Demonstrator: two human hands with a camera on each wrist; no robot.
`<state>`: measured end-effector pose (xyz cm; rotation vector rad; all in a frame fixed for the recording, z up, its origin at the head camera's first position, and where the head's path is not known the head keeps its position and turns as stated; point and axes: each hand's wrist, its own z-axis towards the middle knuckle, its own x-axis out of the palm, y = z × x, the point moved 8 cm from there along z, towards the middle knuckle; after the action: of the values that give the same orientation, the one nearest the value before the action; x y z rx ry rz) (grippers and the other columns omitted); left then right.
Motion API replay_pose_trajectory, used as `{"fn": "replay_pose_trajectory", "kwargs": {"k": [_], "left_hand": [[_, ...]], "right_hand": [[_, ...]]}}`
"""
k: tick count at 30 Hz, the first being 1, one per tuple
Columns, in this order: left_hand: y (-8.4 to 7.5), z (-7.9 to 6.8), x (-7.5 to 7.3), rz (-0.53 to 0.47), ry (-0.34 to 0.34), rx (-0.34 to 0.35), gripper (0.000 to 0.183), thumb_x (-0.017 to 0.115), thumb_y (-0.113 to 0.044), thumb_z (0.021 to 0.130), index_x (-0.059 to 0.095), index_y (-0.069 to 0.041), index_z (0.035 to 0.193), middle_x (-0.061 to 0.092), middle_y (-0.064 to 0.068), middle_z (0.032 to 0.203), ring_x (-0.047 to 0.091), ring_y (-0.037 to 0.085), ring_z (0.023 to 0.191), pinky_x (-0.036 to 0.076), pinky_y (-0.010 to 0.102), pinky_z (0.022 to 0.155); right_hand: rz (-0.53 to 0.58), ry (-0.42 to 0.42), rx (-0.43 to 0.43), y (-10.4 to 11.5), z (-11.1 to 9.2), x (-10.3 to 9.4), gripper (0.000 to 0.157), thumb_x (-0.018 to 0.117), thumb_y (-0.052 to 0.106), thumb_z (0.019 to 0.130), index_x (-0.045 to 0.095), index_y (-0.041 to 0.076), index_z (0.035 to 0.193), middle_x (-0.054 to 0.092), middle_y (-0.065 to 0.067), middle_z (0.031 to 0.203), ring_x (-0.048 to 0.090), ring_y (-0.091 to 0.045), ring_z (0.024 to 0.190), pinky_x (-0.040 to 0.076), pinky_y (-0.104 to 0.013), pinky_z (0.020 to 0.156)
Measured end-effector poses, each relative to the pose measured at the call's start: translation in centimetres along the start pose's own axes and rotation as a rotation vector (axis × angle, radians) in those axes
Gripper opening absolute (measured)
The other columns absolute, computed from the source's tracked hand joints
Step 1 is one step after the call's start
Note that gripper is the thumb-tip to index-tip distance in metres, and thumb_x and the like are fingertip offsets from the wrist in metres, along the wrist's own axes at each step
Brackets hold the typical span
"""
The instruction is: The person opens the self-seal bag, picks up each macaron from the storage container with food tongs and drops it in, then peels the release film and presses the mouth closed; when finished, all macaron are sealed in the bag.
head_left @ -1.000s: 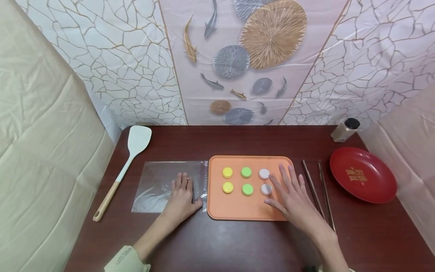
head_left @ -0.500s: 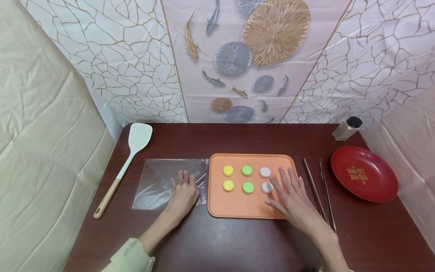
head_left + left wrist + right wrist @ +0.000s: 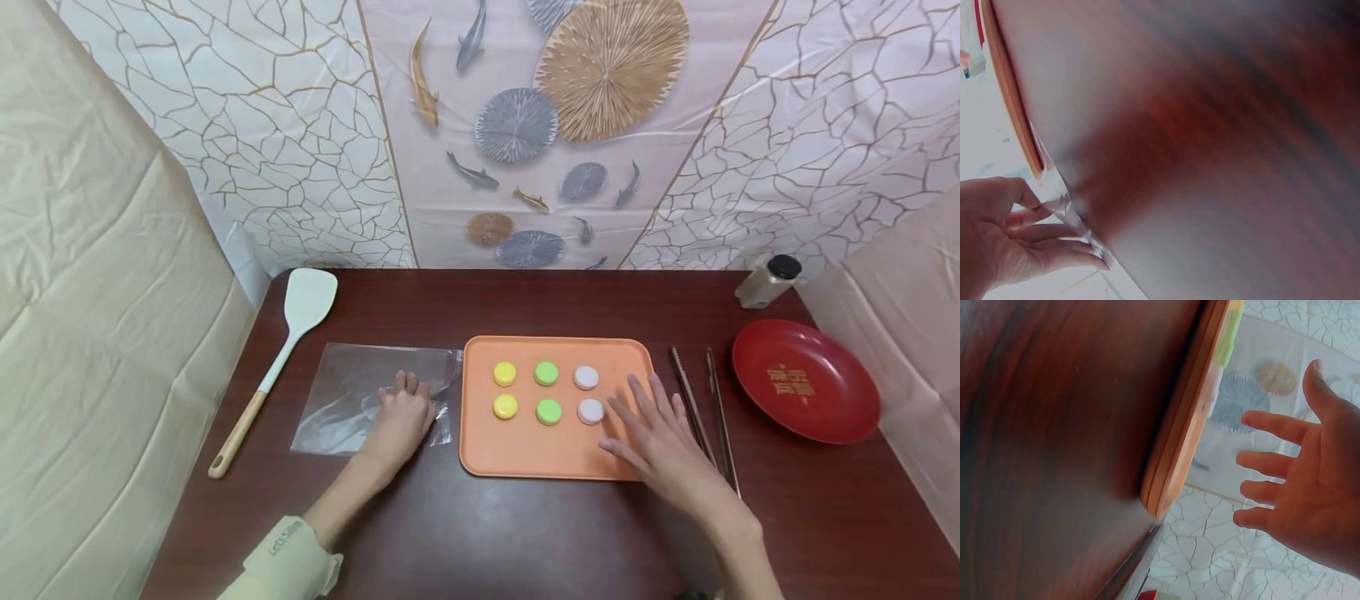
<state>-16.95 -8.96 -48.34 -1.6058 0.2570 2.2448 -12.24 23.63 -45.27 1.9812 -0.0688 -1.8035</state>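
Observation:
My left hand [image 3: 400,427] pinches the right part of a clear zip bag [image 3: 341,396], which lies flat left of the tray. In the left wrist view the thumb and finger of the left hand [image 3: 1019,231] meet at the bag's creased film [image 3: 1063,203]. My right hand [image 3: 671,446] is held over the right side of the orange tray [image 3: 517,458], fingers spread and holding nothing. On the tray sit two rows of small macaron-like discs: yellow [image 3: 505,407], green [image 3: 548,412] and pale white [image 3: 591,411]. Behind spread fingers, the right wrist view shows the tray's edge [image 3: 1172,437].
A white spatula [image 3: 300,312] with a wooden handle lies at the left. Metal tongs [image 3: 720,417] lie right of the tray, partly behind my right arm. Beyond them are a red plate [image 3: 832,408] and a black-capped jar [image 3: 765,285]. Cloth walls surround the table.
The left hand's fingers have curled from lying flat on the bag to pinching it, creasing its right edge. The right hand has shifted slightly right, uncovering the pale discs.

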Motion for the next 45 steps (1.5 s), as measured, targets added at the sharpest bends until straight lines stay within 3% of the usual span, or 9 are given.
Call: {"fn": "replay_pose_trajectory", "kwargs": {"k": [5,9,17,21,25,30,36,42,45], "left_hand": [[0.4,0.5,0.0,-0.112,0.1,-0.037,0.014,0.074,-0.002,0.095,0.07,0.01,0.088,0.075,0.033,0.118,0.072,0.05,0.123,0.061,0.071,0.085],[0.6,0.5,0.1,-0.126,0.104,-0.039,0.013,0.073,0.0,0.094,0.074,0.013,0.094,0.076,0.032,0.119,0.072,0.05,0.124,0.061,0.07,0.085],[0.2,-1.0,1.3,-0.114,0.122,-0.078,0.05,0.081,-0.021,0.098,0.06,0.015,0.126,0.061,0.038,0.147,0.056,0.055,0.143,0.049,0.079,0.105],[-0.8,-1.3,1.4,-0.002,0.031,-0.049,0.048,0.081,-0.02,0.097,0.059,0.014,0.123,0.061,0.037,0.146,0.058,0.054,0.141,0.052,0.078,0.102],[-1.7,-1.1,1.0,0.135,-0.121,0.003,0.02,0.068,-0.002,0.098,0.059,0.012,0.11,0.07,0.036,0.13,0.069,0.051,0.126,0.06,0.073,0.089],[-1.9,-0.4,0.7,0.227,-0.176,0.06,0.005,0.06,0.005,0.097,0.06,0.008,0.101,0.075,0.035,0.117,0.077,0.048,0.113,0.065,0.061,0.085],[-0.1,0.2,0.0,0.05,-0.194,0.049,0.018,0.077,-0.005,0.083,0.061,0.003,0.087,0.078,0.023,0.1,0.078,0.042,0.089,0.064,0.052,0.063],[0.9,0.2,-1.0,-0.078,-0.232,0.043,0.011,0.079,-0.007,0.089,0.072,-0.004,0.081,0.078,0.01,0.085,0.073,0.031,0.079,0.057,0.044,0.065],[1.5,-0.1,0.1,-0.18,-0.207,0.018,0.01,0.08,-0.008,0.093,0.075,-0.005,0.085,0.079,0.01,0.089,0.074,0.029,0.083,0.062,0.045,0.063]], "right_hand": [[0.029,0.002,0.075,-2.2,-0.5,-0.4,0.066,0.077,0.037,0.102,0.061,-0.003,0.152,0.029,-0.039,0.171,0.009,-0.061,0.164,0.008,-0.08,0.127],[0.031,0.007,0.137,-4.3,-1.2,-0.7,0.065,0.078,0.037,0.101,0.063,-0.006,0.147,0.032,-0.043,0.168,0.01,-0.063,0.162,0.006,-0.081,0.126],[0.019,0.018,0.203,-6.9,-2.6,-0.7,0.063,0.077,0.038,0.101,0.065,-0.01,0.141,0.034,-0.047,0.163,0.013,-0.067,0.158,0.011,-0.084,0.123],[0.021,0.018,0.201,-7.1,-2.8,-0.5,0.062,0.077,0.037,0.101,0.066,-0.01,0.14,0.034,-0.047,0.163,0.014,-0.068,0.158,0.012,-0.085,0.122],[0.019,0.029,0.213,-7.2,-2.9,-0.2,0.062,0.077,0.037,0.102,0.065,-0.01,0.14,0.034,-0.047,0.163,0.014,-0.068,0.158,0.012,-0.085,0.122],[0.019,0.045,0.219,-7.4,-2.9,0.1,0.064,0.076,0.039,0.102,0.065,-0.01,0.141,0.034,-0.047,0.163,0.014,-0.068,0.158,0.012,-0.084,0.123],[-0.003,-0.055,0.149,-6.8,-3.0,-0.9,0.053,0.082,0.028,0.098,0.07,-0.007,0.135,0.043,-0.046,0.159,0.024,-0.07,0.153,0.019,-0.086,0.119],[0.013,-0.117,0.096,-5.2,-2.0,-2.0,0.05,0.083,0.027,0.098,0.072,-0.007,0.132,0.048,-0.041,0.158,0.028,-0.065,0.156,0.019,-0.083,0.123],[0.033,-0.105,0.094,-4.5,-1.5,-2.1,0.048,0.082,0.027,0.099,0.073,-0.006,0.133,0.048,-0.04,0.159,0.027,-0.062,0.158,0.018,-0.082,0.124]]}}
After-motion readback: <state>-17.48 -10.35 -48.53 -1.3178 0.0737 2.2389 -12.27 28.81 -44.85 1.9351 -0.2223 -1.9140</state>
